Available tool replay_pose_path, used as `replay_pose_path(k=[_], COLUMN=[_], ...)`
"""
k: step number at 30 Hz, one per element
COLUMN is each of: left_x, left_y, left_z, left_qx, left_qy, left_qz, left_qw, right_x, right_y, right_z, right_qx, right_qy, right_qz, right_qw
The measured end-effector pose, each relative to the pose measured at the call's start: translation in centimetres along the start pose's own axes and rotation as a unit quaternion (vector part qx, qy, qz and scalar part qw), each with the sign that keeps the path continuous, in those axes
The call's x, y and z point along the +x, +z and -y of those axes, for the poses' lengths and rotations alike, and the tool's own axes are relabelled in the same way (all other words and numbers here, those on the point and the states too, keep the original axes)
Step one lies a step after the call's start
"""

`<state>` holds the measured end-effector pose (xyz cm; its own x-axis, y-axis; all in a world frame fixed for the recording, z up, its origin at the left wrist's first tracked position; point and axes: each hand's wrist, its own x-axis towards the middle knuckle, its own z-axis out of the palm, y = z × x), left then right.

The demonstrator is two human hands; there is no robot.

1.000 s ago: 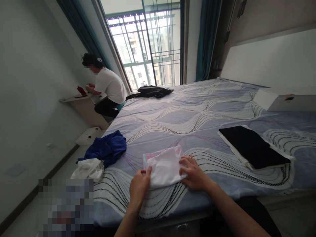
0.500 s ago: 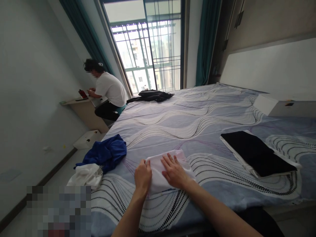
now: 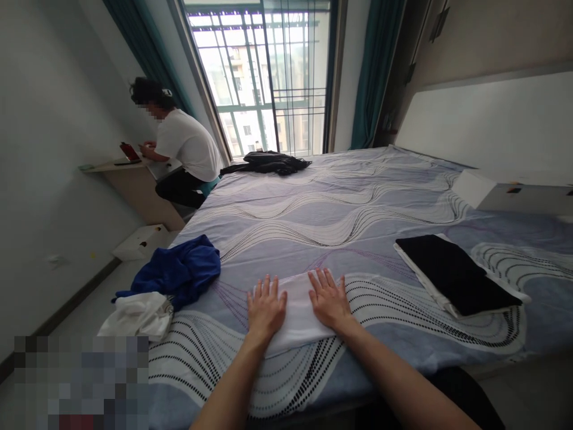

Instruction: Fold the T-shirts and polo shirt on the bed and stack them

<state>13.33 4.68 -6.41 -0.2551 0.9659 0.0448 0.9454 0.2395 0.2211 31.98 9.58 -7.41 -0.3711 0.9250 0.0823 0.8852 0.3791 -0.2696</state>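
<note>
A folded white cloth [image 3: 299,313], perhaps a garment, lies flat near the front edge of the bed [image 3: 308,224]. My left hand [image 3: 267,306] rests palm down on its left side, fingers spread. On its right side my right hand [image 3: 329,298] lies just as flat, fingers apart. Between the two hands the cloth's middle shows; its side edges are partly covered by them. To the right is a folded stack of clothes with a black piece [image 3: 456,272] on top and white beneath.
At the bed's left edge lie a crumpled blue garment [image 3: 179,269] and a crumpled white one [image 3: 138,316]. Black clothing [image 3: 268,162] lies at the far end. A white box [image 3: 514,194] sits at the right. Another person [image 3: 185,143] sits at a small desk [image 3: 129,185] on the left.
My left hand has opened from its grip on the cloth's left edge and now lies flat on it. My right hand has shifted slightly right. The view has turned a little.
</note>
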Motion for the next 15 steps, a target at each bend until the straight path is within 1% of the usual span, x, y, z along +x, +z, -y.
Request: replay_pose_path(k=[2,3,4,5,6,7,8,9,10,12,15], left_x=[-0.1,-0.2,-0.5,-0.9,-1.3,-1.7,-2.1,-2.4,-2.7,-2.9,-2.6], left_y=[-0.7,-0.9,-1.0,-0.9,-0.7,-0.3,0.0,0.4,0.7,1.0,0.7], left_z=[0.1,-0.3,-0.8,-1.5,-2.1,-2.6,-2.9,-3.1,-3.0,-2.4,-0.9], left_qx=[0.017,0.031,0.044,0.054,0.059,0.059,0.056,0.052,0.050,0.054,0.048], left_qy=[-0.056,-0.073,-0.069,-0.043,0.001,0.051,0.094,0.120,0.125,0.100,0.050], left_qz=[0.004,-0.011,-0.036,-0.063,-0.082,-0.088,-0.084,-0.072,-0.062,-0.055,-0.040], left_qw=[0.998,0.997,0.996,0.996,0.995,0.993,0.990,0.989,0.989,0.992,0.997], right_x=[0.3,0.3,0.3,0.2,0.1,-0.2,-0.4,-0.7,-0.9,-1.1,-0.9], right_y=[-0.7,-1.0,-1.1,-1.1,-1.0,-0.8,-0.6,-0.4,-0.2,-0.1,-0.2], right_z=[-0.3,0.1,0.7,1.5,2.3,3.1,3.6,3.8,3.7,2.8,0.8], right_qx=[-0.018,-0.025,-0.029,-0.030,-0.026,-0.018,-0.009,-0.001,0.006,0.007,-0.009], right_qy=[0.054,0.072,0.073,0.053,0.018,-0.020,-0.052,-0.070,-0.074,-0.054,-0.019], right_qz=[-0.006,-0.016,-0.031,-0.042,-0.046,-0.039,-0.024,-0.007,0.009,0.022,0.021], right_qw=[0.998,0.997,0.996,0.997,0.998,0.999,0.998,0.997,0.997,0.998,1.000])
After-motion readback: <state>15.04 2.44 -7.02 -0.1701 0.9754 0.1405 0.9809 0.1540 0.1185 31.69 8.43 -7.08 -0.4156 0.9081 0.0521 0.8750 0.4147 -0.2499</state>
